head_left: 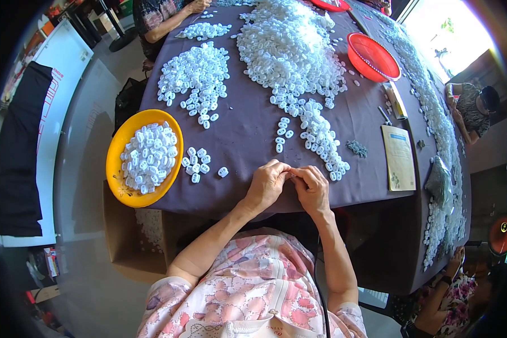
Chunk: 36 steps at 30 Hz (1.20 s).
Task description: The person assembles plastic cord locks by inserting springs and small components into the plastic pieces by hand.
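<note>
Yellow plate [115, 169] of white two-holed oval pieces [148, 158] at nine o'clock, left hand [266, 185] and right hand [314, 190] meeting at fingertips, cannot tell whether clamped on anything, trail of pieces [320, 137] at one o'clock, long axis pointing eleven to five.

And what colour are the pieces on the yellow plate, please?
The pieces are white, clearest in the head view.

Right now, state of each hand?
Left hand: closed in a pinch; held item can't be told.
Right hand: also pinched closed; held item can't be told.
</note>
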Each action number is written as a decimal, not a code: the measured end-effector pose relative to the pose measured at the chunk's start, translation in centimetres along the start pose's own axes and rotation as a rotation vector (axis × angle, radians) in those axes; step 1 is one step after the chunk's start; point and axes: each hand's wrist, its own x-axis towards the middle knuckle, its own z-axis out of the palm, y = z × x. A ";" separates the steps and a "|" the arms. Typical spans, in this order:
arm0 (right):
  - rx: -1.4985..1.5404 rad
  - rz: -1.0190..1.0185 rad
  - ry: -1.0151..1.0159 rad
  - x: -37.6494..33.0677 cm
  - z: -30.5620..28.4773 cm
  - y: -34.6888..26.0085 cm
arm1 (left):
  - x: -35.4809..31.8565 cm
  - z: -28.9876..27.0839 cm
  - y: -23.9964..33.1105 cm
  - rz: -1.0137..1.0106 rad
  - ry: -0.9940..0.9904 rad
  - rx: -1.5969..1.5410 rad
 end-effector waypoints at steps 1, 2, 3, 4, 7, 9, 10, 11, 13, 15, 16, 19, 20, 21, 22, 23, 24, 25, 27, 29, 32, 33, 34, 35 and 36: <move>-0.022 -0.034 0.030 0.1 0.0 -0.1 | 0.0 0.0 0.0 0.033 0.007 0.056; -0.022 -0.031 0.033 0.0 -0.1 -0.2 | -0.1 0.0 0.0 0.032 0.003 0.057; 0.024 0.000 0.031 -0.1 -0.3 -0.2 | -0.1 0.1 0.1 0.048 0.014 0.065; 0.069 0.030 0.030 -0.2 -0.3 -0.2 | -0.1 0.1 0.2 0.064 0.024 0.073; 0.132 0.128 0.019 -0.3 -0.4 -0.4 | -0.1 0.0 0.7 0.092 0.019 0.148; 0.137 0.149 0.020 -0.4 -0.3 -0.2 | -0.1 0.0 0.8 0.099 0.018 0.166; 0.142 0.167 0.021 -0.5 -0.2 -0.1 | 0.0 0.0 0.8 0.106 0.021 0.186; 0.142 0.169 0.022 -0.5 -0.2 -0.2 | 0.1 -0.1 0.8 0.106 0.019 0.185; 0.122 0.147 0.048 -0.6 -0.1 -0.4 | 0.1 -0.3 0.6 0.124 -0.013 0.148; 0.097 0.123 0.049 -0.6 -0.1 -0.5 | 0.1 -0.4 0.6 0.120 -0.021 0.148; 0.071 0.098 0.052 -0.6 0.0 -0.5 | 0.1 -0.5 0.6 0.117 -0.029 0.147; 0.076 0.072 0.058 -0.7 0.1 -0.4 | 0.1 -0.5 0.6 0.121 -0.024 0.161; 0.075 0.072 0.057 -0.8 0.1 -0.4 | 0.0 -0.5 0.6 0.120 -0.023 0.160; 0.068 0.073 0.057 -0.8 0.1 -0.5 | -0.1 -0.5 0.6 0.109 -0.030 0.165; 0.062 0.074 0.058 -0.8 0.1 -0.6 | -0.1 -0.5 0.6 0.097 -0.037 0.170; 0.062 0.073 0.057 -0.8 0.2 -0.6 | -0.1 -0.6 0.6 0.096 -0.035 0.170; 0.056 0.071 0.068 -0.8 0.2 -0.7 | -0.1 -0.5 0.6 0.107 -0.044 0.182; 0.050 0.069 0.080 -0.9 0.2 -0.7 | -0.1 -0.5 0.7 0.117 -0.052 0.194; 0.042 0.064 0.084 -0.9 0.3 -0.9 | -0.2 -0.5 0.6 0.144 -0.059 0.234; 0.032 0.061 0.086 -0.9 0.5 -0.9 | -0.2 -0.5 0.4 0.168 -0.066 0.270; -0.004 0.033 0.096 -1.0 0.6 -0.6 | -0.1 -0.5 0.5 0.221 -0.084 0.312; -0.016 0.019 0.103 -1.0 0.6 -0.5 | 0.0 -0.5 0.7 0.218 -0.089 0.311; -0.028 0.006 0.109 -0.9 0.6 -0.5 | 0.1 -0.6 0.8 0.216 -0.094 0.309; -0.028 0.005 0.109 -0.9 0.6 -0.6 | 0.2 -0.7 0.7 0.216 -0.093 0.310; -0.027 0.009 0.110 -0.9 0.6 -0.7 | 0.3 -0.8 0.6 0.204 -0.107 0.280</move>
